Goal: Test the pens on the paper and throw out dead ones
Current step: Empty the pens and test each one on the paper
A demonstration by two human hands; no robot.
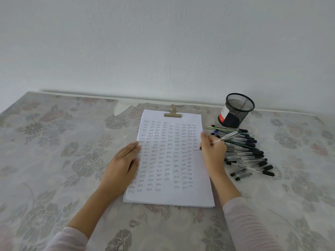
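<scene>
A white sheet of paper [168, 196] held by a metal clip [172, 111] lies in the middle of the table, covered with rows of the small written word "test". My left hand [123, 163] lies flat on the paper's left edge, fingers together. My right hand [213, 151] grips a clear pen [227, 137] with its tip down on the paper's right edge. A pile of several pens [244, 153] with dark caps lies just right of that hand, and two loose caps [241, 174] sit at its near end.
A black mesh pen cup [236, 110] stands tilted behind the pen pile, near the wall. The table wears a floral cloth [54, 151], and a pale wall rises right behind it.
</scene>
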